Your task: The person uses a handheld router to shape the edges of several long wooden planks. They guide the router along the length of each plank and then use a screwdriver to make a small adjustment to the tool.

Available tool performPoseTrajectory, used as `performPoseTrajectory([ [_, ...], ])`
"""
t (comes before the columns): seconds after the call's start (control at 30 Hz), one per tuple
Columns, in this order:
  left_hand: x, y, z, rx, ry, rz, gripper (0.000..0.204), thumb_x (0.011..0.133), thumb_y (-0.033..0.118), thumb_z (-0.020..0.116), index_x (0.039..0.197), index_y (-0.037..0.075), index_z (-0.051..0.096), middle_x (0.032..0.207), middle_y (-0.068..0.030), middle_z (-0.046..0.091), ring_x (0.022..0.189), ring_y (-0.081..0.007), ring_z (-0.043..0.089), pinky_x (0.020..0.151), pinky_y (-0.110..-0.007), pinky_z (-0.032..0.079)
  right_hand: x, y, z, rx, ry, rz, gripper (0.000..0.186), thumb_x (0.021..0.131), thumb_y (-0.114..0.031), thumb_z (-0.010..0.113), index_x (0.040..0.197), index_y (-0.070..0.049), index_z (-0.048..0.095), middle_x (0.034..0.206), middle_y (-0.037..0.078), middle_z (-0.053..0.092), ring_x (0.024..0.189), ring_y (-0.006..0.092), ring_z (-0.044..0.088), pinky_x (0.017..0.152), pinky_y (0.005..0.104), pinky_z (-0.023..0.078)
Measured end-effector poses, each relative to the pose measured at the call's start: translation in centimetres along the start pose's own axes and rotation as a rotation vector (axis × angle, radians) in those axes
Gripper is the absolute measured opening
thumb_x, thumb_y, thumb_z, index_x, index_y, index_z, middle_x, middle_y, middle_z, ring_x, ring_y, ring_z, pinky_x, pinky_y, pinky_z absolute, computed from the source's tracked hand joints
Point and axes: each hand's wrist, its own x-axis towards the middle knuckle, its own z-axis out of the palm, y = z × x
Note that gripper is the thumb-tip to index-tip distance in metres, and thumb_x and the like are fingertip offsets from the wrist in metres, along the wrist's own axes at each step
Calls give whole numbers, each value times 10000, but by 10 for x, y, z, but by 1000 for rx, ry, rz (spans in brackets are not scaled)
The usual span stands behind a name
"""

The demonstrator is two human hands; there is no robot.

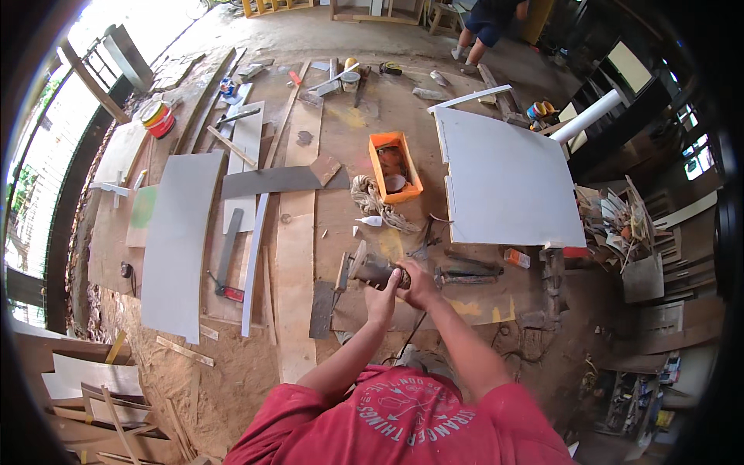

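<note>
Both my hands are around a dusty, cylindrical corded power tool (pixel 372 269) that looks like a trim router, tilted with its flat base toward the left. My left hand (pixel 382 301) grips its underside, thumb pointing up along the body. My right hand (pixel 419 284) wraps the rear end. A dark cord hangs below toward my shirt. Just left of the tool stands a narrow wooden piece (pixel 342 273), beside a dark strip (pixel 321 311) on the board. Beyond my hands lie a white squeeze bottle (pixel 370 221) and a bundle of pale rope or cloth (pixel 366 194).
An orange box (pixel 419 180) holds items ahead. A large white panel (pixel 508 178) lies at right, another white panel (pixel 180 248) at left near a red-handled clamp (pixel 229 293). Dark metal tools (pixel 469 271) lie right of my hands. A person (pixel 488 23) stands at the far right.
</note>
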Motion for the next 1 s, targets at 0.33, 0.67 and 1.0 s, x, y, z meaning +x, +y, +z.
performPoseTrajectory([
  [0.33,-55,36,-16,-422,277,-2,571,978,285,873,1396,74,546,1230,-82,672,1103,-200,676,967,-394,582,-69,-83,-38,-30,155,-294,669,905,-307,840,1456,11,635,1389,208,687,1293,416,632,1129,537,492],
  [0.67,-98,97,-55,-210,-38,268,619,888,300,866,1363,-15,623,1198,-160,745,998,-308,793,905,-449,654,-14,5,-4,44,-200,230,555,943,-375,841,1395,-85,701,1216,218,772,1070,423,772,938,512,612],
  [1.0,-123,115,-83,-231,-90,288,768,929,515,782,1420,-41,582,1211,-202,744,1014,-356,791,880,-486,655,-10,-1,-77,847,-434,162,360,1043,-217,791,1353,-43,733,1035,32,769,892,110,702,792,322,587],
])
